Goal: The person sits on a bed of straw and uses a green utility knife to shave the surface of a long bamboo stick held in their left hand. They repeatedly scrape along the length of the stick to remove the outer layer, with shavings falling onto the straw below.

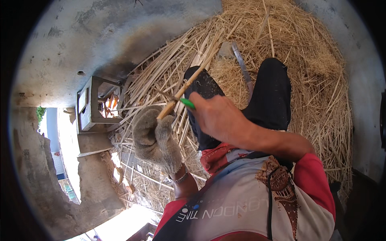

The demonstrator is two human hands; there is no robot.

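Observation:
My left hand (155, 136), in a grey-brown knitted work glove, is closed round the near end of a long tan stick (192, 80), which looks like bamboo or cane. The stick slants up and away over my left knee toward the pile. My bare right hand (217, 116) grips the green handle (187, 103) of a small knife. Its thin dark blade (165, 95) lies across the stick just above the glove. Most of the handle is hidden in my fist.
Between my knees lies a long curved blade (242, 64), beside a grey stone block (226, 50). Straw-like shavings (317, 80) and split strips (173, 60) heap around my legs. A wooden frame box (98, 105) stands at left against the concrete wall (80, 40), near a bright opening.

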